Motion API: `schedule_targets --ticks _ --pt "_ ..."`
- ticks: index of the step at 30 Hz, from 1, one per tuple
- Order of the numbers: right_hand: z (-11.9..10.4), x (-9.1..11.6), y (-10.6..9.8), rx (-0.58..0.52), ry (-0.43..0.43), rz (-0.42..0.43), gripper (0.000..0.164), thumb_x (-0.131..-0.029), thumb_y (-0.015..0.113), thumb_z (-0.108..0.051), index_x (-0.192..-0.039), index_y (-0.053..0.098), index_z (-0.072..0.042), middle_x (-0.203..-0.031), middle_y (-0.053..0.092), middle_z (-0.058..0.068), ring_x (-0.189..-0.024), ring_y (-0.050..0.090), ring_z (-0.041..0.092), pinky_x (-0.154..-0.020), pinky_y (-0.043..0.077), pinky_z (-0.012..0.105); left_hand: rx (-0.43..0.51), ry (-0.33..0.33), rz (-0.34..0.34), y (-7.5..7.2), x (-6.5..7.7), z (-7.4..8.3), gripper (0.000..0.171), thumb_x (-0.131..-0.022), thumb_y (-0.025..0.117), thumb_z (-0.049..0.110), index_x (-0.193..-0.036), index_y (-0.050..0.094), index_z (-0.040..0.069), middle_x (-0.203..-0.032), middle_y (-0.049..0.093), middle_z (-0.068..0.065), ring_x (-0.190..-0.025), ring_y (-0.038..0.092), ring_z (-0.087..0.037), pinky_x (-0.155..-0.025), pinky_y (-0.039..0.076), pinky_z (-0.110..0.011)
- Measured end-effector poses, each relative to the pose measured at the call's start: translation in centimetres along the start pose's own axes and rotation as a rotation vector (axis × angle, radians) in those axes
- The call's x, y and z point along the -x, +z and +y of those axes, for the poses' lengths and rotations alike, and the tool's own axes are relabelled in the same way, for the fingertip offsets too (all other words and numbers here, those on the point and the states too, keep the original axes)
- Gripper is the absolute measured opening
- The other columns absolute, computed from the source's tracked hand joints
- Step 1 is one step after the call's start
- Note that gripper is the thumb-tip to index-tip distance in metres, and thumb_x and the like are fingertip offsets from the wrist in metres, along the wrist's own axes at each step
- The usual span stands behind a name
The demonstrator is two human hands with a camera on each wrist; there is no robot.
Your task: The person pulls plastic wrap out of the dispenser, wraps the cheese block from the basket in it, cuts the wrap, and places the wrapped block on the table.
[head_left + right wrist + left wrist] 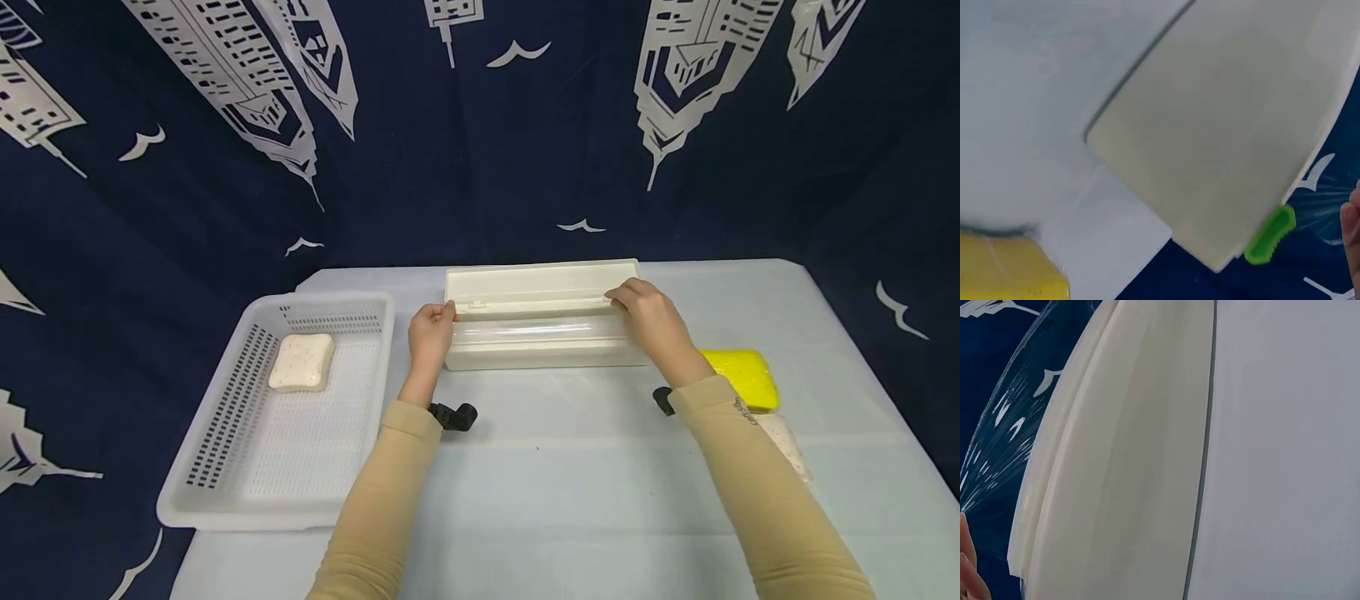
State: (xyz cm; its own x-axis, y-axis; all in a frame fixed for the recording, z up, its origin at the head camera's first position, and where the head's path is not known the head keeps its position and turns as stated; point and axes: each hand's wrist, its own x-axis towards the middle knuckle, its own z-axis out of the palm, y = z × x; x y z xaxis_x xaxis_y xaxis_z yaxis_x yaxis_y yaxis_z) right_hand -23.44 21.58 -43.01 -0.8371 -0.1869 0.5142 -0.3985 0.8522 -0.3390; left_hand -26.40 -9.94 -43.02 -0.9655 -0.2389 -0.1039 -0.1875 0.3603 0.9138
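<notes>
A cream cling film dispenser point(540, 355) lies crosswise near the table's far edge with its lid point(543, 275) raised behind. Clear cling film point(1007, 444) stretches from it, creased where it gathers toward my left fingers. My left hand point(431, 337) pinches the film at the dispenser's left end. At the right end, my right hand point(651, 321) pinches the film too; only part of this hand point(1351, 228) enters the right wrist view. A bright green piece point(1270, 234) sits at the dispenser's end there. The film's full outline is hard to make out.
To the left, a white perforated basket point(172, 492) holds a speckled pale block point(302, 362). Beside my right forearm lie a yellow block point(744, 377) and another pale speckled one point(783, 442), partly hidden by the sleeve. A dark blue patterned cloth point(480, 167) hangs behind the table.
</notes>
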Motion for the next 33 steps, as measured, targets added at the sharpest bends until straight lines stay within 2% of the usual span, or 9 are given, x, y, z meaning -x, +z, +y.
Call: schedule_targets --ticks 5,8,11,15,18,23,26,29,33 --pt "0.2 0.2 -1.1 -0.025 0.047 -0.084 0.024 -0.086 0.06 0.016 -0.107 0.069 0.006 -0.098 0.066 0.019 -0.096 0.061 0.037 -0.086 0.053 0.049 0.014 0.016 0.002 -0.4 0.4 0.3 0.028 -0.099 0.057 0.029 -0.095 0.067 0.003 -0.094 0.075 -0.012 -0.072 0.053 -0.013 -0.063 0.039 -0.023" --pt "0.6 1.0 -1.8 -0.007 0.12 -0.114 0.029 -0.086 0.06 0.013 -0.114 0.065 0.006 -0.105 0.063 0.021 -0.103 0.057 0.039 -0.09 0.05 0.052 0.0 0.008 -0.02 -0.6 0.7 0.3 0.029 -0.099 0.057 0.031 -0.094 0.067 0.004 -0.095 0.075 -0.01 -0.07 0.05 -0.013 -0.063 0.038 -0.025" --pt "1.0 2.0 -2.5 0.026 0.271 -0.115 0.035 -0.087 0.063 0.006 -0.122 0.059 0.008 -0.111 0.058 0.026 -0.108 0.052 0.043 -0.091 0.047 0.056 -0.008 0.0 -0.037 -0.8 1.0 0.3 0.03 -0.1 0.056 0.032 -0.094 0.067 0.005 -0.095 0.075 -0.009 -0.07 0.05 -0.013 -0.063 0.038 -0.025" --pt "1.3 2.8 -3.3 0.005 0.527 -0.112 0.04 -0.09 0.062 -0.006 -0.126 0.055 0.01 -0.109 0.056 0.029 -0.098 0.053 0.043 -0.082 0.047 0.053 -0.013 -0.005 -0.049 -1.0 1.1 0.2 0.03 -0.1 0.056 0.033 -0.094 0.067 0.006 -0.096 0.075 -0.008 -0.071 0.049 -0.013 -0.064 0.038 -0.026" --pt "1.4 2.6 -3.9 -0.073 0.702 -0.155 0.037 -0.097 0.052 -0.017 -0.121 0.06 0.009 -0.105 0.061 0.029 -0.089 0.056 0.037 -0.072 0.047 0.042 -0.016 -0.01 -0.055 -1.0 1.2 0.2 0.029 -0.1 0.056 0.033 -0.094 0.066 0.006 -0.097 0.075 -0.009 -0.071 0.048 -0.013 -0.065 0.038 -0.026" --pt "1.9 0.5 -4.1 -0.308 0.95 -0.329 0.052 -0.103 0.039 -0.039 -0.11 0.069 0.003 -0.072 0.065 0.001 -0.069 0.055 0.012 -0.064 0.046 0.024 -0.013 -0.018 -0.07 -1.4 1.0 0.1 0.028 -0.1 0.056 0.032 -0.094 0.065 0.006 -0.099 0.074 -0.014 -0.067 0.046 -0.012 -0.063 0.037 -0.026" --pt "2.4 -0.6 -3.4 -0.423 1.027 -0.392 0.05 -0.102 0.041 -0.042 -0.095 0.073 -0.005 -0.06 0.058 -0.014 -0.057 0.05 0.003 -0.058 0.047 0.018 -0.005 -0.027 -0.078 -1.5 1.0 -0.1 0.028 -0.1 0.056 0.032 -0.094 0.065 0.006 -0.099 0.074 -0.015 -0.067 0.046 -0.012 -0.062 0.037 -0.026" --pt "2.5 -1.4 -2.5 -0.512 1.064 -0.422 0.05 -0.102 0.041 -0.043 -0.072 0.07 -0.016 -0.054 0.058 -0.016 -0.049 0.049 -0.001 -0.053 0.046 0.015 -0.008 -0.029 -0.08 -1.5 1.2 -0.3 0.027 -0.1 0.056 0.032 -0.094 0.065 0.007 -0.096 0.074 -0.012 -0.069 0.047 -0.012 -0.063 0.037 -0.026" --pt "2.3 -2.2 -1.8 -0.598 1.101 -0.457 0.051 -0.103 0.04 -0.044 -0.063 0.062 -0.02 -0.05 0.056 -0.015 -0.045 0.048 -0.002 -0.051 0.043 0.013 -0.008 -0.021 -0.082 -1.3 1.3 -0.3 0.027 -0.099 0.057 0.032 -0.094 0.066 0.007 -0.093 0.074 -0.01 -0.071 0.049 -0.013 -0.064 0.038 -0.026"
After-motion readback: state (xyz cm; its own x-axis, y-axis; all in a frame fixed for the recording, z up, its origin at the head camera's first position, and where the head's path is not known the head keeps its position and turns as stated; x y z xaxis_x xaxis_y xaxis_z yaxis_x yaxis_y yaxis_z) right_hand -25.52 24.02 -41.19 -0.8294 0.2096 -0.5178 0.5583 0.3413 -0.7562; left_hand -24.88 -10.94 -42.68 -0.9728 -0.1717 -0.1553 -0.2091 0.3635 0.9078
